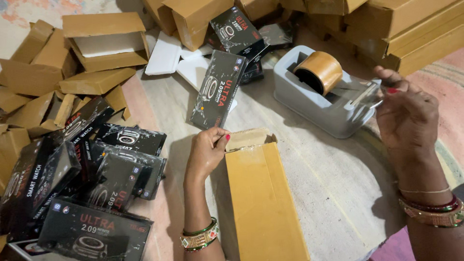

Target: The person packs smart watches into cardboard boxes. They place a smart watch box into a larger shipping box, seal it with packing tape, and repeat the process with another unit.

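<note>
My left hand [207,152] rests against the left side of a long yellow-brown cardboard box [263,198] lying on the floor, with its fingers curled at the box's open end flap [249,137]. Off to the right, my right hand [405,113] pinches the free end of brown tape at the cutter of a grey tape dispenser [316,99]. The brown tape roll [320,71] sits in the dispenser. A black product box [217,89] lies just beyond the left hand.
A heap of black shrink-wrapped product boxes [92,183] lies at the lower left. Empty cardboard boxes [101,43] and white foam inserts [166,53] spread across the back. More stacked cardboard boxes [411,29] fill the upper right. A patterned mat [447,82] lies on the right.
</note>
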